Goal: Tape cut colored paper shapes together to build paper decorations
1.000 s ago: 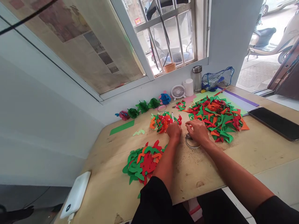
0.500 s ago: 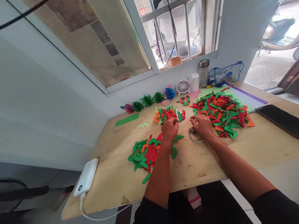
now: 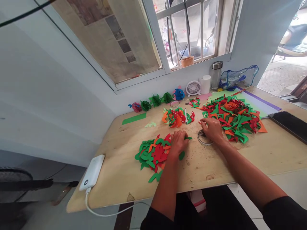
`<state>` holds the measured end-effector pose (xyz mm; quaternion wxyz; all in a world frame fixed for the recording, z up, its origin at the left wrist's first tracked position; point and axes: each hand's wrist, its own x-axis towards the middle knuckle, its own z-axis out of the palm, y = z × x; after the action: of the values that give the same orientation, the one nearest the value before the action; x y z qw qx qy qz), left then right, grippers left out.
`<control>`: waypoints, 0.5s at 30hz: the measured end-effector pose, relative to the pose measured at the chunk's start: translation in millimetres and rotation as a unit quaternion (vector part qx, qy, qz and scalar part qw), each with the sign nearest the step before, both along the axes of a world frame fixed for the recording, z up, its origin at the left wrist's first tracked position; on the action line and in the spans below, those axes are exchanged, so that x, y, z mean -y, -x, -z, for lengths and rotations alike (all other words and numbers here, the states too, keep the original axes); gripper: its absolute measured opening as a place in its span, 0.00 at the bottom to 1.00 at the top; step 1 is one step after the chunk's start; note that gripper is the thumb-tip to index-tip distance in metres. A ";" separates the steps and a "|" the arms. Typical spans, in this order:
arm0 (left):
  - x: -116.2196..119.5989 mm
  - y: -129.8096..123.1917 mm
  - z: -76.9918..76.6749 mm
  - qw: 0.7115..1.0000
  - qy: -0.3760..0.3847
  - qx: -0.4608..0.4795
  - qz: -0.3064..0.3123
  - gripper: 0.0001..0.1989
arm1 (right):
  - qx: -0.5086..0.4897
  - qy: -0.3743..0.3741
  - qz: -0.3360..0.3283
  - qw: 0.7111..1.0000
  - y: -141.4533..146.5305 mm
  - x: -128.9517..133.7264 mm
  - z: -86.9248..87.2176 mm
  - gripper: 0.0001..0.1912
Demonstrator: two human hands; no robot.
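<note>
My left hand (image 3: 179, 142) is at the right edge of a pile of curvy green, red and orange cutouts (image 3: 159, 153). Its fingers curl down on a green cutout (image 3: 189, 138), whose tip pokes out past them. My right hand (image 3: 213, 127) rests in front of the scrap heap, thumb and fingers pinched together. Something small and reddish shows at those fingertips, too small to name. Under that hand lie a pale wire-like loop (image 3: 203, 142) and a dark metal bit, partly hidden. Beyond the hands sits a smaller pile of white-dotted cutouts (image 3: 176, 118) with a white pen (image 3: 185, 115) standing against it.
A large heap of red, green and orange scraps (image 3: 236, 116) is at right, beside a black phone (image 3: 289, 124). Folded paper flowers (image 3: 155, 100), a small fan (image 3: 193, 88), a white cylinder (image 3: 205, 84) and a glass bottle (image 3: 216, 76) line the wall. A power bank (image 3: 92, 172) lies at left.
My left hand has come back from the dotted pile to the near pile, closing over a green cutout. My right hand stays almost in place. The view has shifted slightly.
</note>
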<state>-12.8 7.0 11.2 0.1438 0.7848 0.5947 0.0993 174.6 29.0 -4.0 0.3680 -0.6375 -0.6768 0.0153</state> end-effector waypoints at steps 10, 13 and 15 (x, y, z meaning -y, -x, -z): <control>2.6 -23.2 -0.6 0.955 -0.252 0.156 -0.030 0.05 | -0.199 0.040 -0.130 0.971 12.6 7.0 -9.2 0.14; 5.8 -27.5 6.2 0.941 -0.302 0.152 -0.018 0.06 | -0.280 0.097 -0.172 0.939 16.0 7.8 -10.3 0.16; 7.2 -28.8 9.4 0.931 -0.334 0.148 -0.006 0.07 | -0.316 0.126 -0.179 0.923 17.6 8.2 -11.8 0.16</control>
<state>16.0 -0.2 1.8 -0.0410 0.7606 0.5036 0.4076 157.1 20.8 7.8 0.4703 -0.5093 -0.6205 0.3667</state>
